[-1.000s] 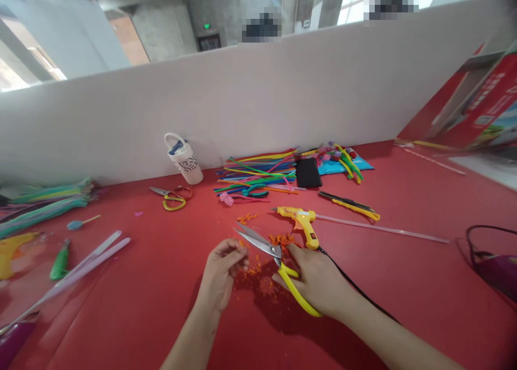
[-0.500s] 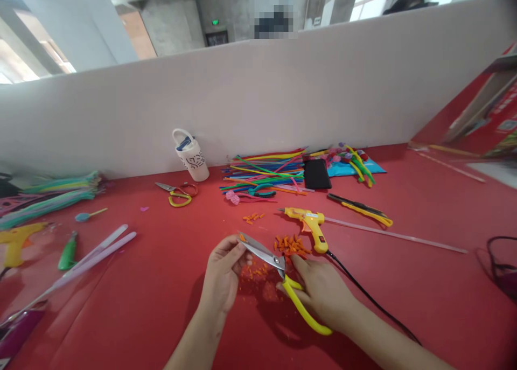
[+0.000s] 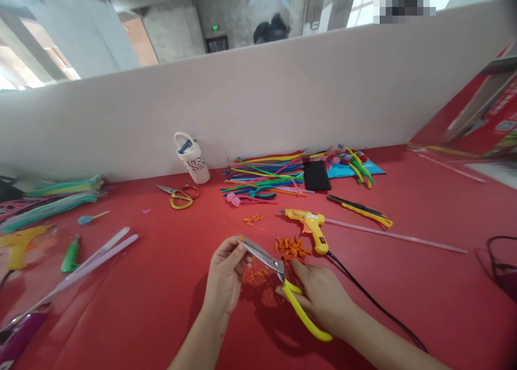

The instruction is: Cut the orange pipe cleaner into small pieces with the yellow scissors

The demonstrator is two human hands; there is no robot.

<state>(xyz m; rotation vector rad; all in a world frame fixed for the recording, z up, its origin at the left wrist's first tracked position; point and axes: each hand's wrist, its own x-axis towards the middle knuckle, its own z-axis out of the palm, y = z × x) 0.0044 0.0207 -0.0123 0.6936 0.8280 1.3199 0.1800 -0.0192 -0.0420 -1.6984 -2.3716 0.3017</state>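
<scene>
My right hand [image 3: 319,292] is wrapped round the handles of the scissors [image 3: 262,256], which have one yellow and one red handle. The blades point up and left, and their tips meet the fingers of my left hand [image 3: 228,265]. Those fingers pinch a small orange piece [image 3: 241,238] at the blade tips; it looks like a cut bit of pipe cleaner. Beyond the scissors lies a pile of short orange pieces [image 3: 293,246]. Finer orange crumbs [image 3: 258,274] are scattered under the blades, and a smaller group of orange bits [image 3: 253,218] sits farther back.
A yellow glue gun [image 3: 311,222] with a black cable lies right of the pile. Behind are colourful pipe cleaners [image 3: 262,173], a black phone [image 3: 317,175], a white cup [image 3: 194,160] and more scissors [image 3: 177,196]. A green-handled tool [image 3: 71,256] is at left.
The hands and scissors hold almost the same pose, with the blades seeming slightly closer together. The view has shifted slightly. Beyond the partition, people's heads appear in different places.
</scene>
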